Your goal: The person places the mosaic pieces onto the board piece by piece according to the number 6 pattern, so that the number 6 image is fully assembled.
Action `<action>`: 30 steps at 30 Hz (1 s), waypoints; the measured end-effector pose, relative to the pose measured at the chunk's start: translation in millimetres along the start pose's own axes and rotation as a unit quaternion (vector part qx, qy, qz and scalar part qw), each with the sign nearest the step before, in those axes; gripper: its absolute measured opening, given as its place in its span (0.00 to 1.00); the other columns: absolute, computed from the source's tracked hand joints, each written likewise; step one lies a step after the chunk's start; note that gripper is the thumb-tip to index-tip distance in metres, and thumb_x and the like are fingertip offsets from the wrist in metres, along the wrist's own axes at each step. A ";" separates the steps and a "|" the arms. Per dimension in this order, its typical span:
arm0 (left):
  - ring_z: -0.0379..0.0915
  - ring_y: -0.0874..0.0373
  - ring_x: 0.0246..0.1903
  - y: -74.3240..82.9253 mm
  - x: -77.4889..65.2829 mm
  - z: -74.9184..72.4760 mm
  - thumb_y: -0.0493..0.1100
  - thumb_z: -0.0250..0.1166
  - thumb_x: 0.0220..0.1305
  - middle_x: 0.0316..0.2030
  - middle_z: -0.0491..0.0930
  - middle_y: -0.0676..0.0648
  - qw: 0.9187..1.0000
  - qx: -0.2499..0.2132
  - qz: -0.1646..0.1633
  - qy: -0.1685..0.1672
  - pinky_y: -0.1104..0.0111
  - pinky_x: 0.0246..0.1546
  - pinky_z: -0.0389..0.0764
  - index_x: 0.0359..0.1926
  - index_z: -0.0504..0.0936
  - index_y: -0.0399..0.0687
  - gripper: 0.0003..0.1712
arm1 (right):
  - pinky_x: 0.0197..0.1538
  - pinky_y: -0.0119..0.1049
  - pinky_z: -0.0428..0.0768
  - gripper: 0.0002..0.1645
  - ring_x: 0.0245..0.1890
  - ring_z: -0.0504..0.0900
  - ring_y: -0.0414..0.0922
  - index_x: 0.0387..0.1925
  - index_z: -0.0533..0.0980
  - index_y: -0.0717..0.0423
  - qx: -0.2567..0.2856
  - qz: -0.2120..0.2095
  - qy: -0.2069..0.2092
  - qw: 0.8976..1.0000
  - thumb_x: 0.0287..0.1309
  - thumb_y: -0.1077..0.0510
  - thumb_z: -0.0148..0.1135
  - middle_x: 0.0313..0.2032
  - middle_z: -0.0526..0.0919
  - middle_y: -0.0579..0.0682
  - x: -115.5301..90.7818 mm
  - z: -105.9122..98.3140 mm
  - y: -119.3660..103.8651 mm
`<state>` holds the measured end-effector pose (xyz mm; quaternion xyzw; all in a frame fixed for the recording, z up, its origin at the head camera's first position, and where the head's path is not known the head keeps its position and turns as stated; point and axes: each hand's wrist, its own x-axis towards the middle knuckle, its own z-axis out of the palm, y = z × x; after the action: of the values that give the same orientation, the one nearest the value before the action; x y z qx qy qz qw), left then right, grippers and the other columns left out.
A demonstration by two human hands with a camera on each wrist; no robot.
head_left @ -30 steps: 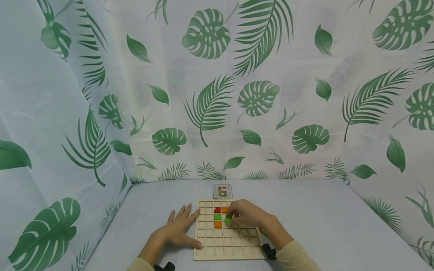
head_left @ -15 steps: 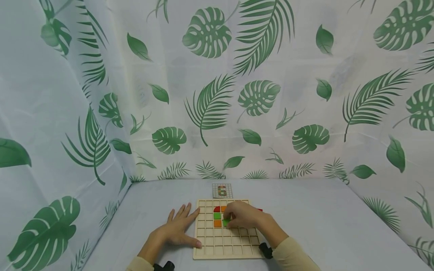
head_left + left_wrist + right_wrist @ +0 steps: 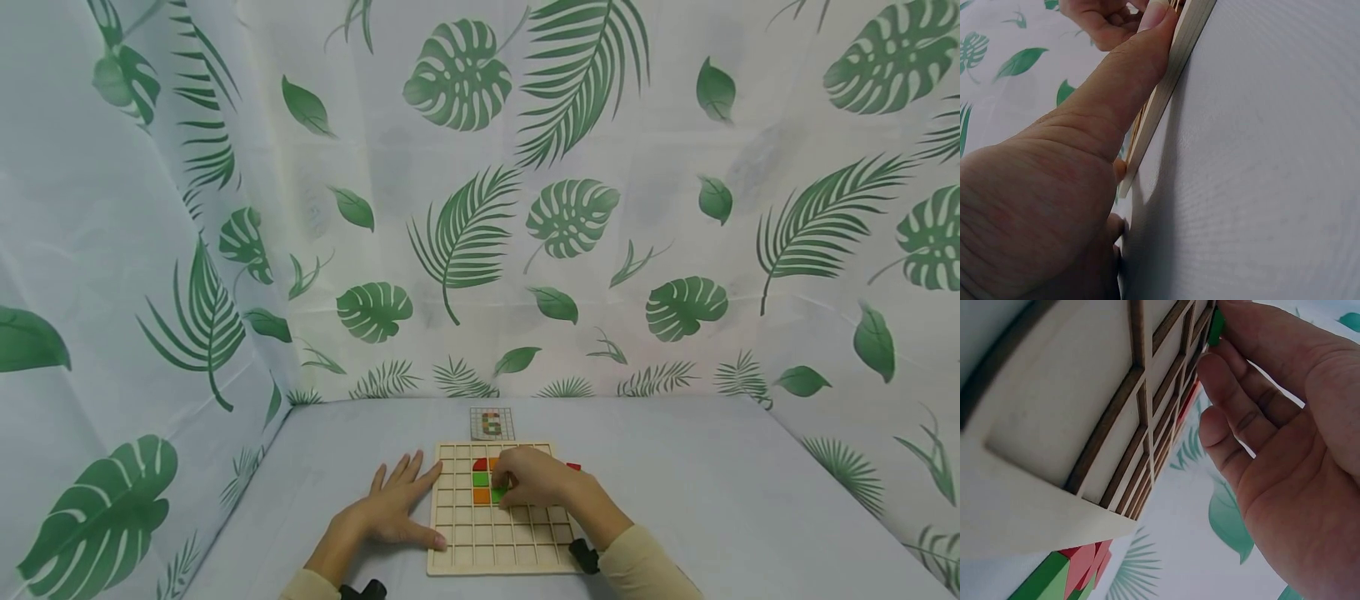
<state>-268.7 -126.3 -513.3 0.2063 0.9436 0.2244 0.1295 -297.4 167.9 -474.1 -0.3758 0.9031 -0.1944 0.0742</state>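
A wooden grid board (image 3: 504,560) lies on the table. My right hand (image 3: 542,477) is over its upper middle, thumb and fingers pinching a green square block (image 3: 498,496) at a cell just right of an orange block (image 3: 482,497). The right wrist view shows that block's green side (image 3: 1215,330) at the fingertips. Set in the grid above are a green block (image 3: 481,479), a red rounded-corner block (image 3: 480,464) and an orange one (image 3: 493,462), partly covered by the hand. My left hand (image 3: 390,507) spreads its fingers beside the board, thumb on the left edge.
Behind the board lies a small card (image 3: 491,423) with a coloured pattern on a grid. Loose red blocks (image 3: 1088,562) and green blocks (image 3: 1044,578) lie past the board's right edge, mostly hidden by my right arm in the head view. A leaf-patterned cloth (image 3: 480,250) hangs at the back.
My right hand has shifted slightly left and down, bringing the green block into the cell beside the orange one. A red block has come into view right of the board. The left hand stays still.
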 end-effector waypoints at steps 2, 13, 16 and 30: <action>0.33 0.35 0.83 0.8 -0.6 -0.1 0.80 0.74 0.44 0.84 0.41 0.36 1.000 0.001 0.000 0.001 0.29 0.76 0.31 0.83 0.54 0.59 0.72 | 0.38 0.27 0.80 0.12 0.33 0.79 0.34 0.40 0.88 0.50 -0.001 -0.004 0.001 1.000 0.53 0.56 0.81 0.37 0.85 0.42 0.1 0.0 -0.1; 0.33 0.35 0.83 2.7 -4.0 -2.3 0.79 0.74 0.44 0.83 0.41 0.35 1.000 -0.003 0.003 0.001 0.29 0.76 0.32 0.83 0.55 0.57 0.71 | 0.40 0.29 0.82 0.14 0.35 0.81 0.35 0.44 0.88 0.53 0.032 0.006 0.009 0.999 0.55 0.56 0.80 0.41 0.87 0.44 -7.3 -6.4 -5.0; 0.33 0.35 0.83 3.3 -4.5 -2.8 0.78 0.75 0.44 0.83 0.42 0.35 1.000 0.000 0.009 0.004 0.29 0.76 0.32 0.83 0.55 0.55 0.71 | 0.42 0.31 0.83 0.14 0.39 0.84 0.41 0.47 0.87 0.56 0.064 0.002 0.030 0.998 0.58 0.59 0.77 0.45 0.87 0.49 -14.1 -10.5 -2.1; 0.33 0.35 0.83 7.0 -6.1 -3.6 0.78 0.75 0.44 0.83 0.43 0.35 1.000 0.002 0.002 0.005 0.30 0.76 0.33 0.83 0.56 0.55 0.71 | 0.41 0.32 0.82 0.17 0.41 0.82 0.42 0.53 0.84 0.60 0.090 0.032 0.099 0.991 0.65 0.58 0.72 0.48 0.86 0.54 -38.9 -28.5 24.6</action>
<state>-262.2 -124.6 -505.8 0.2071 0.9444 0.2236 0.1235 -293.9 219.6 -458.5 -0.3178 0.8961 -0.3088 0.0246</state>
